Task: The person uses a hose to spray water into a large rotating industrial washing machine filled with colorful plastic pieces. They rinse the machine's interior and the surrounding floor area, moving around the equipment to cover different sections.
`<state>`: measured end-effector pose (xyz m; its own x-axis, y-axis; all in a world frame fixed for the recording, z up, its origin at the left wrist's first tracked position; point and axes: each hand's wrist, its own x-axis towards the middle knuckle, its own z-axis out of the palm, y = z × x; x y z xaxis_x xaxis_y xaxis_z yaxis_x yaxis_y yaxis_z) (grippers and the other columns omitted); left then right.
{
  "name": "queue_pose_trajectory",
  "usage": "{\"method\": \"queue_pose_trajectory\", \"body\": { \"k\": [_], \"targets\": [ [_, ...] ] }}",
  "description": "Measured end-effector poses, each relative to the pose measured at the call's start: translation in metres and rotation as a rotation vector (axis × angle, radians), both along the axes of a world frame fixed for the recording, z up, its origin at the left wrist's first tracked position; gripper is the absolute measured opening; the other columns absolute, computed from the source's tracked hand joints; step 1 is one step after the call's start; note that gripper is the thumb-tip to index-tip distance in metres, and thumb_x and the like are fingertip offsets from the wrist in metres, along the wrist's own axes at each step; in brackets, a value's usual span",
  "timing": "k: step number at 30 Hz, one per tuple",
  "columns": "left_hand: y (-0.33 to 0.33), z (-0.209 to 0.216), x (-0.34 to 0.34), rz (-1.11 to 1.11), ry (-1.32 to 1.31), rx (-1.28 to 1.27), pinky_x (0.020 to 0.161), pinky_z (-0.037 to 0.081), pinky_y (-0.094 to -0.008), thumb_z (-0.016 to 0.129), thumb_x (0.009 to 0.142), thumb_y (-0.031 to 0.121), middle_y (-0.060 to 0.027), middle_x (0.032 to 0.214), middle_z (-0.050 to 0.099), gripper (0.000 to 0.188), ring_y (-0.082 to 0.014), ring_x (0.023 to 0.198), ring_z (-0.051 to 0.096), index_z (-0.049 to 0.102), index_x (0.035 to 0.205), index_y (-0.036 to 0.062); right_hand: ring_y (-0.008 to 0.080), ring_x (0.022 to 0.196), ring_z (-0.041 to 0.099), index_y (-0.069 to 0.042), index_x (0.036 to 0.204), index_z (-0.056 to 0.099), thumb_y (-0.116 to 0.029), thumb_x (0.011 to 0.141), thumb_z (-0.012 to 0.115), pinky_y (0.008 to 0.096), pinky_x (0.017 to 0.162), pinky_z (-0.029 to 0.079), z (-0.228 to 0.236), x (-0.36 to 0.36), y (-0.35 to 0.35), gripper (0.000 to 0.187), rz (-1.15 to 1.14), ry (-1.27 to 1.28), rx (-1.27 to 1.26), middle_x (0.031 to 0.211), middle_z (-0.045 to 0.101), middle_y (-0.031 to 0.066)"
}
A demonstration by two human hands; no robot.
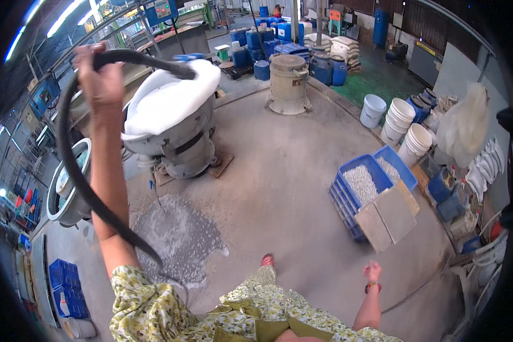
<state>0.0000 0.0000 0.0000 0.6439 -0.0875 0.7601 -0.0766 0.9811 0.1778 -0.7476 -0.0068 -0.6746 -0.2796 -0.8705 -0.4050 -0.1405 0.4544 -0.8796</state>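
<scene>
Hose arched high in the left hand, its upper end at a round grey tub.

The left fingers are wrapped round the hose, whose end shows against a white, foam-like mass near the tub's far right rim; whether it dips in or hangs above, I cannot tell. The right hand hangs below the near corner of a blue crate, nothing visible in it, too small to tell how spread. The work looks partway along: the hose is lifted into place and a wet patch covers the floor below the tub, but the mass still heaps over the rim, uncleared.
</scene>
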Motion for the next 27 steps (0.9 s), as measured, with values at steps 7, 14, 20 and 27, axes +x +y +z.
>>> {"method": "queue_pose_trajectory", "body": {
  "k": [7, 14, 20, 27],
  "targets": [
    [-0.229, -0.076, -0.013, 0.037, -0.12, 0.382, 0.075, 0.039, -0.0271, 0.046, 0.092, 0.045, -0.0017, 0.089, 0.055, 0.038, -0.0112, 0.08, 0.049, 0.057, 0.091, 0.0086, 0.0158, 0.057, 0.06, -0.004, 0.08, 0.059, -0.023, 0.089, 0.052, 0.0297, 0.05, 0.049, 0.07, 0.073, -0.248, 0.023, 0.345, 0.251, -0.19, 0.066, 0.061, 0.0068],
    [-0.448, -0.176, -0.03, -0.528, -0.14, 0.721, 0.06, 0.051, -0.0282, 0.049, 0.089, 0.049, 0.0004, 0.07, 0.05, 0.039, -0.0097, 0.062, 0.053, 0.049, 0.103, 0.0124, 0.0146, 0.059, 0.059, -0.006, 0.086, 0.061, -0.033, 0.09, 0.051, 0.0303, 0.052, 0.047, 0.045, 0.064, -0.356, 0.029, 0.256, 0.255, 0.393, 0.067, 0.061, 0.0048],
    [-0.601, -0.219, -0.038, -0.661, -0.032, 0.518, 0.086, 0.052, -0.0372, 0.056, 0.09, 0.016, -0.007, 0.1, 0.057, 0.065, -0.018, 0.099, 0.058, 0.017, 0.14, 0.0044, 0.0149, 0.06, 0.058, -0.006, 0.094, 0.059, -0.034, 0.091, 0.049, 0.0313, 0.054, 0.047, 0.069, 0.124, -0.541, 0.029, 0.32, 0.242, 0.428, 0.07, 0.06, 0.0043],
    [-0.734, -0.27, -0.026, -0.651, 0.025, 0.57, 0.094, 0.045, -0.0504, 0.051, 0.092, 0.012, -0.0174, 0.129, 0.044, 0.065, -0.0259, 0.121, 0.044, 0.01, 0.143, 0.0066, 0.0153, 0.061, 0.056, -0.007, 0.103, 0.058, -0.035, 0.092, 0.048, 0.0324, 0.055, 0.047, 0.081, 0.155, -0.793, 0.031, 0.44, 0.196, 0.328, 0.073, 0.06, 0.0037]
  ]
}}
